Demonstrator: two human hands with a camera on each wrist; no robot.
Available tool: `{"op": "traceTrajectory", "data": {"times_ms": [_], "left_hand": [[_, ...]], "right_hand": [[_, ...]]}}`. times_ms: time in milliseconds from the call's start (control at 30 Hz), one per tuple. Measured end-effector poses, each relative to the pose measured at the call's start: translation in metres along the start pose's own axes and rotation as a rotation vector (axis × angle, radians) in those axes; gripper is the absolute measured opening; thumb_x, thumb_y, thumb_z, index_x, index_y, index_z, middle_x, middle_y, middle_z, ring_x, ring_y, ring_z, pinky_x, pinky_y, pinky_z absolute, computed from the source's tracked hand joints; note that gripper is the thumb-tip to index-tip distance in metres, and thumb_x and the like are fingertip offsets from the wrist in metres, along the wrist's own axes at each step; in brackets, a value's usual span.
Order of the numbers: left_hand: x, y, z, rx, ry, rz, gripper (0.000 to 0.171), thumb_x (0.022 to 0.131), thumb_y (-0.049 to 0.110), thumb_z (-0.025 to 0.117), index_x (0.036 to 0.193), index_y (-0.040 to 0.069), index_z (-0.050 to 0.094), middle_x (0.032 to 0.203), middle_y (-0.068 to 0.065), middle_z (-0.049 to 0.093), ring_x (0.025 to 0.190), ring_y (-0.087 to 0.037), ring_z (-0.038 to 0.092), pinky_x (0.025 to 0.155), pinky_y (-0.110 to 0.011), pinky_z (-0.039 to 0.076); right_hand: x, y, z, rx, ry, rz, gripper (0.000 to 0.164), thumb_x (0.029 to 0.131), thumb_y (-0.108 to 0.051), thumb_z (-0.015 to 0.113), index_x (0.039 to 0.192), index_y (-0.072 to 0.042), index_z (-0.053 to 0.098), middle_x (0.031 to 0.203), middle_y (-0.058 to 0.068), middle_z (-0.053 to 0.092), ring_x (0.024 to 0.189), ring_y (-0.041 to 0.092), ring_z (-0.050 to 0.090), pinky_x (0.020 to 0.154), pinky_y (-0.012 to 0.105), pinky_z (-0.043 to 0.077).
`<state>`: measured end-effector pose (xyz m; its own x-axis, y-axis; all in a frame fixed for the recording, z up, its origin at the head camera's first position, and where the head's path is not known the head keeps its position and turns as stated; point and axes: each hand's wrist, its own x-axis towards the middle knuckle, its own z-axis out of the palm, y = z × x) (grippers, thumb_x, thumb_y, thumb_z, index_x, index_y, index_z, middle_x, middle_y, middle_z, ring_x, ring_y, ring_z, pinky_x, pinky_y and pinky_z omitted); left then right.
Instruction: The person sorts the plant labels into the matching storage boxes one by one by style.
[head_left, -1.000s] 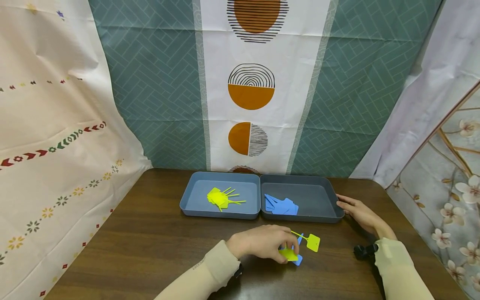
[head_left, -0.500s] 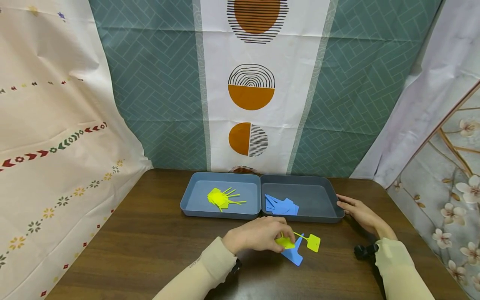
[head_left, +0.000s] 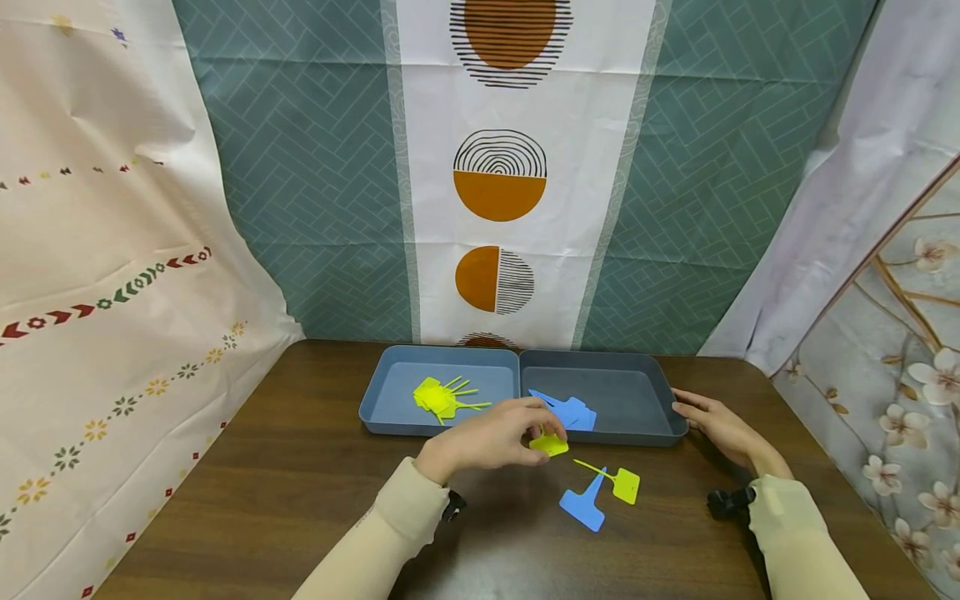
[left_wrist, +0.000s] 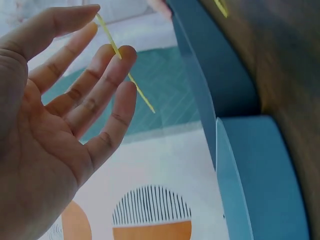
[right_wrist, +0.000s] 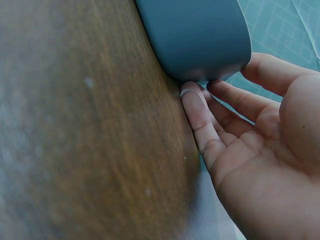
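Observation:
In the head view my left hand [head_left: 491,437] pinches a yellow plant label [head_left: 552,445] above the table, in front of where the two trays meet. The left wrist view shows this label [left_wrist: 111,36] edge-on between thumb and fingertip. On the table to its right lie a blue T-shaped plant label [head_left: 582,508] and another yellow plant label [head_left: 626,486], the yellow stem close to the blue one's tip. My right hand [head_left: 718,427] touches the right end of the dark grey tray [head_left: 626,387]; its fingertips [right_wrist: 192,97] rest against the tray's outer corner in the right wrist view.
The blue-grey tray [head_left: 393,379] stands on the left, side by side with the dark one, and holds a heap of yellow plant labels [head_left: 435,398]. Several blue plant labels [head_left: 576,414] lie in the dark tray. A patterned curtain [head_left: 315,208] hangs behind the table [head_left: 300,492].
My left hand has lifted the yellow label off the blue one and carried it left and back towards the trays, uncovering the blue label. The right hand has stayed at the dark tray.

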<state>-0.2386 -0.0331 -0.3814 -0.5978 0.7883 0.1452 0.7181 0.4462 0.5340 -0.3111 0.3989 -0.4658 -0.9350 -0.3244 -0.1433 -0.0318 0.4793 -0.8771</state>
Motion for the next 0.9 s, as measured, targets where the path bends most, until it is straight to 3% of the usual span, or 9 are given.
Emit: {"op": "traceTrajectory", "data": {"times_ms": [100,267,367,633,767,900], "left_hand": [[-0.002,-0.004,-0.007,0.015,0.036,-0.008,0.025,0.096,0.014,0.077,0.120,0.020,0.073,0.112,0.007,0.060,0.093,-0.012,0.060,0.081,-0.020,0.050],[-0.008,-0.011,-0.019,0.028,0.082,-0.046,0.025,0.097,0.016,0.076,0.121,0.021,0.074,0.112,0.009,0.061,0.097,-0.011,0.059,0.084,-0.023,0.050],[-0.012,-0.017,-0.025,0.041,0.110,-0.058,0.026,0.097,0.014,0.075,0.122,0.021,0.073,0.113,0.008,0.062,0.099,-0.012,0.059,0.086,-0.026,0.052],[-0.021,-0.040,-0.039,0.030,0.173,-0.108,0.028,0.097,0.010,0.074,0.123,0.017,0.070,0.120,0.003,0.064,0.103,-0.019,0.062,0.090,-0.041,0.056],[-0.028,-0.049,-0.047,-0.019,0.217,-0.155,0.031,0.096,0.010,0.075,0.126,0.015,0.069,0.122,0.001,0.065,0.105,-0.019,0.062,0.088,-0.042,0.057],[-0.034,-0.059,-0.052,-0.054,0.261,-0.176,0.036,0.095,0.009,0.077,0.129,0.016,0.067,0.124,0.001,0.065,0.105,-0.019,0.063,0.089,-0.040,0.056]], "right_hand": [[0.000,-0.001,0.000,-0.004,0.005,-0.003,0.074,0.112,-0.038,0.047,0.164,0.004,0.015,0.167,0.034,0.013,0.151,0.051,0.024,0.111,0.036,0.041],[0.001,-0.001,-0.001,0.015,0.006,-0.012,0.073,0.112,-0.036,0.047,0.164,0.005,0.016,0.166,0.034,0.014,0.150,0.051,0.024,0.097,0.015,0.041],[0.002,-0.001,-0.001,0.026,0.005,-0.016,0.073,0.112,-0.036,0.048,0.163,0.005,0.016,0.166,0.034,0.014,0.150,0.050,0.023,0.092,0.010,0.040],[0.002,0.000,-0.001,0.006,0.003,-0.023,0.072,0.112,-0.036,0.048,0.163,0.006,0.018,0.165,0.034,0.020,0.143,0.032,0.043,0.093,0.013,0.043],[0.001,0.000,0.000,0.015,-0.009,-0.019,0.071,0.112,-0.035,0.047,0.163,0.005,0.017,0.165,0.034,0.018,0.146,0.045,0.037,0.099,0.021,0.045],[0.000,0.001,0.000,0.024,-0.008,-0.019,0.071,0.113,-0.034,0.046,0.164,0.005,0.016,0.166,0.034,0.016,0.148,0.051,0.030,0.098,0.019,0.044]]}}
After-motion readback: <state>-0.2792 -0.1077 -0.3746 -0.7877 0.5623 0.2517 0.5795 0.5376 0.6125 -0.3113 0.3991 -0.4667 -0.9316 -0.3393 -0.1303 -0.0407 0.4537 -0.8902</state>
